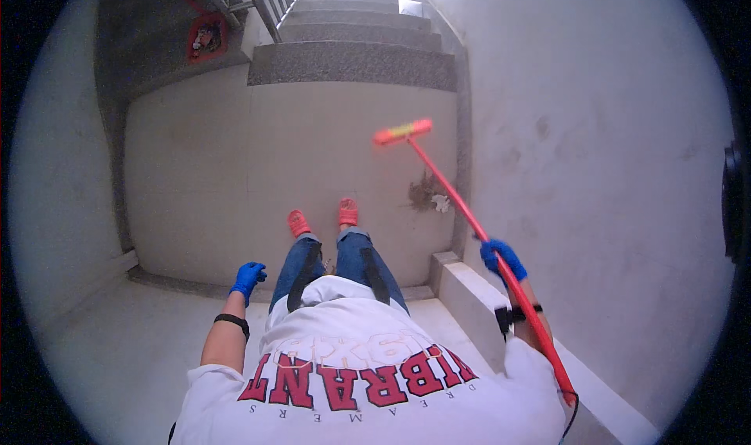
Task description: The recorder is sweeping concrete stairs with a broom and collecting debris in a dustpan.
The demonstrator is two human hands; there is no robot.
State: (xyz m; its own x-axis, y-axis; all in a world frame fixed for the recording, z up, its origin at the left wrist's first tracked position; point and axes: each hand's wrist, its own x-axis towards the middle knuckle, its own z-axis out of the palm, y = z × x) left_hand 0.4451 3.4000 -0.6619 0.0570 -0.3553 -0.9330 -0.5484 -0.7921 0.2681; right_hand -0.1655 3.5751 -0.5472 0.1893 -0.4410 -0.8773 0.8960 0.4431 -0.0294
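My right hand [504,260], in a blue glove, is closed around the red handle of a long broom [454,195]. The handle runs back along my right forearm to a cord loop at its end. Its red and yellow head [403,131], slightly blurred, points ahead over the landing; whether it touches the floor I cannot tell. Beside the handle lie a small heap of brown dirt [422,191] and a crumpled white scrap [440,203]. My left hand [249,278], also blue-gloved, hangs by my left thigh with loosely bent fingers and nothing in it.
Grey speckled stairs [352,63] lead away from the tiled landing [297,140]. A metal railing [266,7] and a red dustpan [206,38] holding debris are at the far left. A white square thing [411,8] sits on the stairs. Pale walls [579,109] border both sides.
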